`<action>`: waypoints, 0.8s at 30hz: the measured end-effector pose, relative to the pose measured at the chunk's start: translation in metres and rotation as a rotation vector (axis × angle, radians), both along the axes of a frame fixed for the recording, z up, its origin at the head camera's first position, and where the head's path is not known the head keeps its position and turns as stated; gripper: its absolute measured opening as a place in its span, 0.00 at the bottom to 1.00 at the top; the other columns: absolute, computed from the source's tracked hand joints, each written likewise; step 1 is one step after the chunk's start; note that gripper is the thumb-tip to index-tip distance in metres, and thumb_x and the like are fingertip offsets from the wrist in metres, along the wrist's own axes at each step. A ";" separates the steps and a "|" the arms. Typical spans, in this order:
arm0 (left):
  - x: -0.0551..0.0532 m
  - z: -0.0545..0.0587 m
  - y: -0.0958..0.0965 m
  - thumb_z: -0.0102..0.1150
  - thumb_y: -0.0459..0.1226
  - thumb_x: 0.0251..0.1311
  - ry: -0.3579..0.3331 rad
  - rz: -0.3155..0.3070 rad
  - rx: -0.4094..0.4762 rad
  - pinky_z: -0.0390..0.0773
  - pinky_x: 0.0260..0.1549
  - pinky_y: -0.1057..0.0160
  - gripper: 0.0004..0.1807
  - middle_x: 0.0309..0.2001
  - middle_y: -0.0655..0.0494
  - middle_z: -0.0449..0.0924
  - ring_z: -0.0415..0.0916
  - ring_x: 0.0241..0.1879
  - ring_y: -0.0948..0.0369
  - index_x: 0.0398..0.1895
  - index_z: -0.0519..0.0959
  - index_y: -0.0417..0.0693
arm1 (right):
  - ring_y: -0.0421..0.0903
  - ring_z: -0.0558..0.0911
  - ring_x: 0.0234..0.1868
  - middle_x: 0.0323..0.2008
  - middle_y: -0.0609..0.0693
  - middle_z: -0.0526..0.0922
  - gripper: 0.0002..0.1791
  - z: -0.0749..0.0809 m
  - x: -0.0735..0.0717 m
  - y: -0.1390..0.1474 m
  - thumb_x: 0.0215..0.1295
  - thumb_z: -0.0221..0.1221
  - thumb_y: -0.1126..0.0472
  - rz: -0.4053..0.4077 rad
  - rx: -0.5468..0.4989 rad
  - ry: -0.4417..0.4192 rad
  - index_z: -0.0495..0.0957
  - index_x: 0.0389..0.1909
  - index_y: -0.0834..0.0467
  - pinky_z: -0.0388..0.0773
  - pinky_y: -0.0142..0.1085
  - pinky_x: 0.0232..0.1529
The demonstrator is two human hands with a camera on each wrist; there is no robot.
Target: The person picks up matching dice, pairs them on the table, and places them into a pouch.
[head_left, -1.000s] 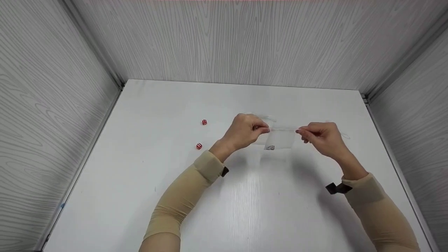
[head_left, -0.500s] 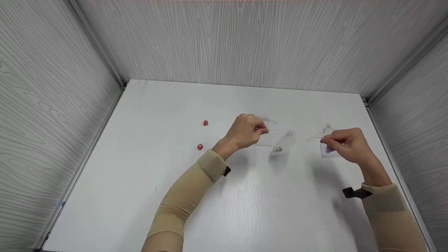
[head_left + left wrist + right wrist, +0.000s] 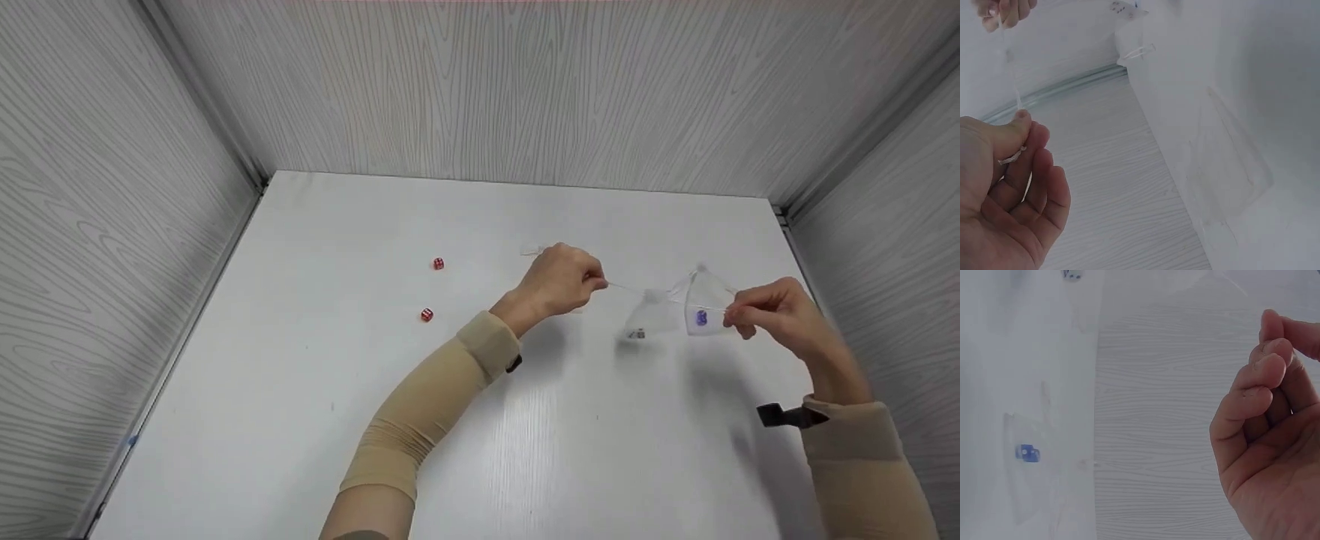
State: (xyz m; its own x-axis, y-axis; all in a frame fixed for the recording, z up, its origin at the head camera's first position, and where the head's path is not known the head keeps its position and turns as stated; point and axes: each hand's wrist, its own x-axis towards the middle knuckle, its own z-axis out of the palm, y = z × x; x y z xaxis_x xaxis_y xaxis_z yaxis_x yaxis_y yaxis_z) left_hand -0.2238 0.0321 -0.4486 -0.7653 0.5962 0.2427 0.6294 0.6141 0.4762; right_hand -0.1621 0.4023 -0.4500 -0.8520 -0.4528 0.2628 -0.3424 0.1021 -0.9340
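Observation:
A small sheer drawstring pouch (image 3: pixel 654 311) hangs between my hands, its top gathered, with pale dotted dice (image 3: pixel 637 334) at its bottom. My left hand (image 3: pixel 559 279) pinches one end of its drawstring (image 3: pixel 624 286) between thumb and forefinger; a short string end (image 3: pixel 1013 156) shows under the thumb in the left wrist view. The other end is pinched by my right hand (image 3: pixel 776 319), and the string runs nearly straight across. Behind and below it, a second sheer pouch (image 3: pixel 696 289) holding blue dice (image 3: pixel 702 318) lies on the table, partly overlapped by the string.
Two red dice (image 3: pixel 439 263) lie left of my left hand on the white table (image 3: pixel 315 375). Another sheer pouch (image 3: pixel 1230 163), with no dice showing, lies flat behind the left hand, mostly hidden in the head view. Grey wood-grain panels (image 3: pixel 480 97) enclose the table's back and sides.
My right hand has moved right and my left hand has followed a little. The pouch, earlier spread flat between them, has its mouth bunched and has shifted right, string drawn out both ways.

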 end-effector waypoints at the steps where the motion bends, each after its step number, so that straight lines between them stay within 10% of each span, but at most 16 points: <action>1: -0.002 -0.002 0.003 0.67 0.42 0.80 -0.010 0.013 -0.024 0.90 0.52 0.57 0.11 0.45 0.55 0.97 0.94 0.45 0.57 0.48 0.96 0.49 | 0.45 0.75 0.21 0.19 0.48 0.83 0.16 -0.003 -0.001 -0.001 0.71 0.54 0.86 -0.070 0.048 -0.022 0.88 0.31 0.74 0.77 0.34 0.27; 8: -0.019 -0.027 0.021 0.65 0.43 0.82 -0.118 0.149 -0.099 0.90 0.54 0.59 0.12 0.49 0.57 0.97 0.93 0.50 0.58 0.52 0.96 0.50 | 0.34 0.87 0.28 0.26 0.38 0.91 0.17 -0.036 -0.016 -0.018 0.82 0.64 0.62 -0.465 0.341 -0.194 0.90 0.50 0.76 0.87 0.27 0.34; 17: -0.016 -0.054 0.054 0.70 0.45 0.78 -0.360 0.217 -0.116 0.87 0.47 0.61 0.14 0.47 0.52 0.97 0.86 0.40 0.60 0.50 0.94 0.44 | 0.35 0.86 0.23 0.35 0.62 0.95 0.17 -0.073 -0.027 -0.061 0.80 0.66 0.57 -0.516 0.597 -0.115 0.93 0.52 0.68 0.79 0.26 0.26; 24: -0.041 -0.106 0.088 0.70 0.47 0.77 -0.428 0.302 -0.201 0.87 0.46 0.60 0.12 0.45 0.57 0.93 0.85 0.41 0.63 0.50 0.90 0.49 | 0.38 0.79 0.24 0.30 0.57 0.94 0.16 -0.086 -0.029 -0.080 0.78 0.67 0.56 -0.542 0.719 -0.072 0.94 0.49 0.66 0.74 0.30 0.26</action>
State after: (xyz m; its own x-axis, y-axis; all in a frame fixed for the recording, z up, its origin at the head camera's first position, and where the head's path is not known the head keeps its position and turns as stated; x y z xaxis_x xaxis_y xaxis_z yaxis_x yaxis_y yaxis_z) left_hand -0.2645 0.1204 -0.5546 -0.9145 0.3376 -0.2232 0.1877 0.8424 0.5051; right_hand -0.1915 0.3222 -0.5362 -0.9998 -0.0189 0.0088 -0.0204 0.7997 -0.6001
